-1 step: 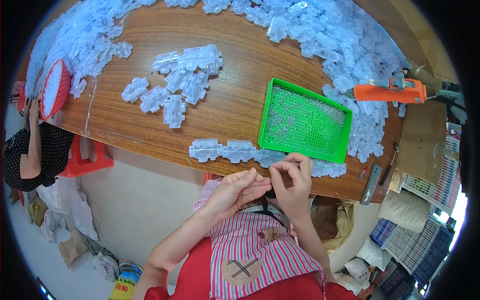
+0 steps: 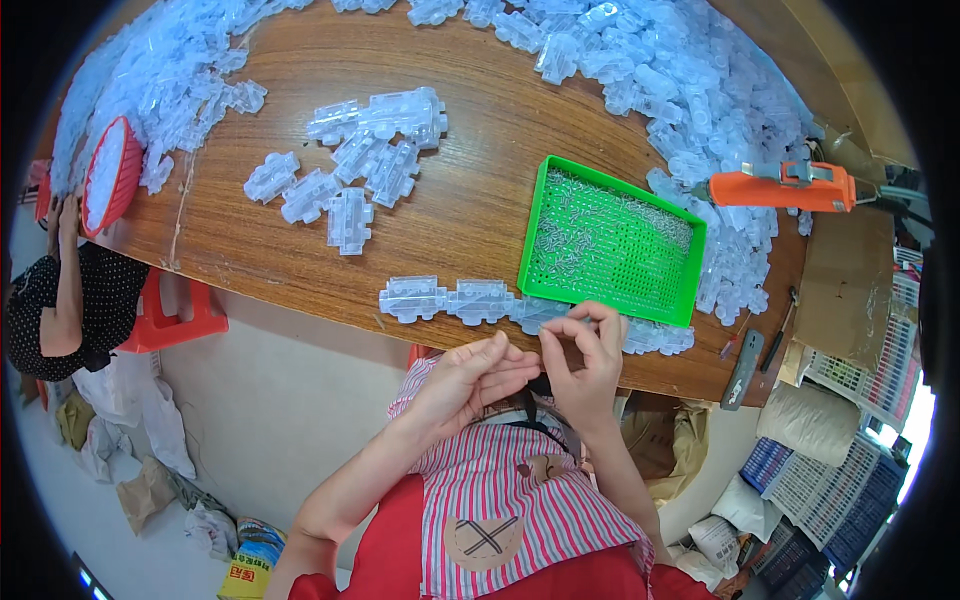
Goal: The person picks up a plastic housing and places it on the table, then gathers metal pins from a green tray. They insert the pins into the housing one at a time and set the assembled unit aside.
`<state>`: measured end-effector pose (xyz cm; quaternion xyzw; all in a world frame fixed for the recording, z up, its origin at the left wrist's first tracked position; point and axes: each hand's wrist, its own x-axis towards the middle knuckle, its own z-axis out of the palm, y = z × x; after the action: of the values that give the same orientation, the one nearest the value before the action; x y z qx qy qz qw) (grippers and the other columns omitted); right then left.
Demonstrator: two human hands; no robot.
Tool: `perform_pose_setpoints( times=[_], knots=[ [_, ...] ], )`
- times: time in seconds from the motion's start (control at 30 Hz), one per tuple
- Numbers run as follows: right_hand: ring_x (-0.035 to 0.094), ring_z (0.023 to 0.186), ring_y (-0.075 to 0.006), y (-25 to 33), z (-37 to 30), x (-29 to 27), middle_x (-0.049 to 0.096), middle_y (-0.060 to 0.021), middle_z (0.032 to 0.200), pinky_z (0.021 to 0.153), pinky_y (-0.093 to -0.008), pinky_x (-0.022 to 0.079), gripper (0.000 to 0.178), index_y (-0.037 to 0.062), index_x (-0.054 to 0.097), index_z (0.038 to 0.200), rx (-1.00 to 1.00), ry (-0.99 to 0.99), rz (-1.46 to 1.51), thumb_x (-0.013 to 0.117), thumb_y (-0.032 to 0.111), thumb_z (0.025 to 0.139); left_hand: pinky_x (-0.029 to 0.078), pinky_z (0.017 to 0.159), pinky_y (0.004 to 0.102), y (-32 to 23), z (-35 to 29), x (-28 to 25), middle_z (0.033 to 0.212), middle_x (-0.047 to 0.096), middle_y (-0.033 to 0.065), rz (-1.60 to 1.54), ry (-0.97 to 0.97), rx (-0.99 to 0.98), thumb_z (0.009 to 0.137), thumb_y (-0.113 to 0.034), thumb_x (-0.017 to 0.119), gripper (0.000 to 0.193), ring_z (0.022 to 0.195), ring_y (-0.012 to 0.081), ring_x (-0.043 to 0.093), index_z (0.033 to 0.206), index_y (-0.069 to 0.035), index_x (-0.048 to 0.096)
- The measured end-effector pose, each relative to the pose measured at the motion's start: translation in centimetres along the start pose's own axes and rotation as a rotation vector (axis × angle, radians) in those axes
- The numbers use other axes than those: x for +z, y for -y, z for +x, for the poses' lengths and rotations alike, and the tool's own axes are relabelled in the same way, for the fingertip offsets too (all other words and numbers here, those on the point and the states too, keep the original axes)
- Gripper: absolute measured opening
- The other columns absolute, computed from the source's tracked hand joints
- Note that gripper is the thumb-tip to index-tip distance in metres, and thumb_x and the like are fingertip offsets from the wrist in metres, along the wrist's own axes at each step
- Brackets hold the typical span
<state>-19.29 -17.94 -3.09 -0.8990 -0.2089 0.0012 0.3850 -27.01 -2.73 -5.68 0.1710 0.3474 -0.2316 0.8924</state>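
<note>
**Left hand [image 2: 475, 380] and right hand [image 2: 587, 370] nearly meet at the edge of the table [image 2: 470, 220]**

The left hand is half cupped, fingers together, thumb above them. The right hand curls thumb and forefinger into a narrow pinch; whether either holds a screw is too small to tell.

The row of clear shells [image 2: 480, 302] lies just beyond, at 12 o'clock from the left hand and running from 10 to 2 o'clock around the right. The shells look light, stiff and slick, perhaps brittle at their tabs; their long sides seem the best hold.

At 12 o'clock from the right hand stands the green tray [image 2: 527, 240], with small metal screws [image 2: 570, 235]: hard, tiny, likely to roll, best taken by fingertips. Farther out are an orange power screwdriver [image 2: 785, 187] near 2 o'clock and a loose cluster of shells [image 2: 350, 220] at 11 from the left hand.
</note>
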Motion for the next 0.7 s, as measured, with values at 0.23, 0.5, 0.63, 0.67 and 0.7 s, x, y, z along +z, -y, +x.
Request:
perform_pose_setpoints(
  times=[0.23,0.5,0.63,0.67,0.7],
  knots=[
    [0.048,0.091,-0.0262,-1.0,0.1,1.9,0.055,-0.0068,0.100,0.079,-0.0385,0.037,0.018,0.0108,0.070,0.091,-0.170,-0.008,-0.132,0.077,0.007,0.074,0.055,0.094,0.0339,-0.7,-1.1,-2.5,0.121,0.063,0.0224,-0.178,0.075,0.009,0.104,-0.040,0.040,0.048,0.114,0.0292,0.063,0.111,0.004,0.058],
    [0.049,0.096,-0.0257,-0.8,-0.2,2.3,0.056,-0.0050,0.103,0.083,-0.0403,0.037,0.021,0.0121,0.072,0.094,-0.256,-0.033,-0.250,0.077,0.009,0.074,0.058,0.091,0.0365,-1.0,-1.4,-2.6,0.119,0.063,0.0253,-0.285,0.110,0.030,0.104,-0.040,0.037,0.051,0.114,0.0333,0.062,0.110,0.005,0.059],
    [0.049,0.094,-0.0259,-0.7,0.0,2.1,0.057,-0.0055,0.102,0.083,-0.0393,0.038,0.022,0.0117,0.072,0.097,-0.250,-0.035,-0.251,0.077,0.009,0.075,0.049,0.102,0.0380,-1.1,-1.4,-2.6,0.129,0.058,0.0222,-0.192,0.166,0.040,0.104,-0.044,0.034,0.056,0.122,0.0294,0.057,0.121,0.005,0.055],
    [0.049,0.094,-0.0259,-0.6,0.0,2.0,0.057,-0.0055,0.102,0.083,-0.0393,0.038,0.022,0.0117,0.072,0.097,-0.251,-0.036,-0.248,0.077,0.009,0.075,0.049,0.102,0.0380,-1.2,-1.5,-2.4,0.129,0.058,0.0222,-0.191,0.164,0.043,0.104,-0.044,0.034,0.056,0.122,0.0294,0.057,0.121,0.005,0.055],
    [0.049,0.093,-0.0256,-0.4,0.0,1.8,0.056,-0.0057,0.101,0.081,-0.0381,0.039,0.022,0.0113,0.072,0.098,-0.191,-0.035,-0.196,0.076,0.008,0.076,0.046,0.105,0.0390,-1.3,-1.6,-2.0,0.133,0.056,0.0217,-0.243,0.201,0.050,0.104,-0.047,0.032,0.060,0.125,0.0290,0.054,0.127,0.005,0.052]
  ],
)
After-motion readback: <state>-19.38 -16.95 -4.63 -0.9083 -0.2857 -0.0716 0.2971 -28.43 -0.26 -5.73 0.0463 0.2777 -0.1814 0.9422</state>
